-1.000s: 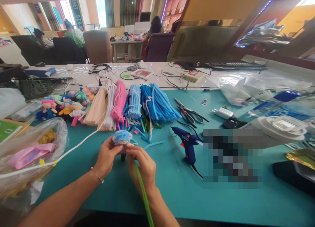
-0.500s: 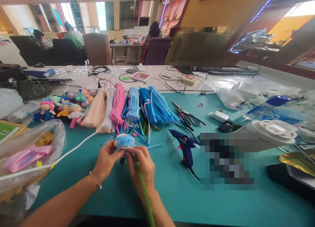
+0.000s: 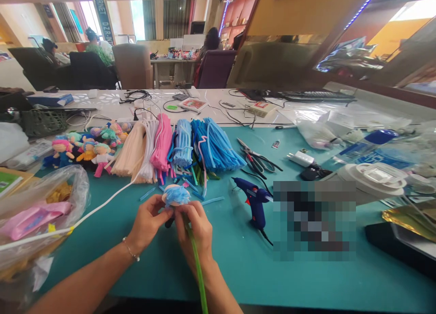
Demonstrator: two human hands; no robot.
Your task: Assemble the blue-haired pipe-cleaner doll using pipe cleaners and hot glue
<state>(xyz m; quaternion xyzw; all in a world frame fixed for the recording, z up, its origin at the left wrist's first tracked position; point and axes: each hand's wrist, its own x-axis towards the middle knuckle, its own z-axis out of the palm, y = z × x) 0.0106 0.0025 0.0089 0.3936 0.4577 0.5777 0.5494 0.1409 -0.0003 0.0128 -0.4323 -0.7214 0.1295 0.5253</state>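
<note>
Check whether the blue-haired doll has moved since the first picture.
Yes; the blue-haired doll has shifted slightly right, judged against the light-blue bundle.

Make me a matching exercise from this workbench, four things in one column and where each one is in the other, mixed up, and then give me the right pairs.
Things
1. Blue-haired doll
2. Dark blue glue gun
3. Pink bundle
4. Clear plastic bag

Places
A. Between the white bundle and the light blue bundle
B. Lying to the right of both hands
C. Held between the left hand and the right hand
D. To the left of both hands, with something pink inside

Right pairs: 1-C, 2-B, 3-A, 4-D
</note>
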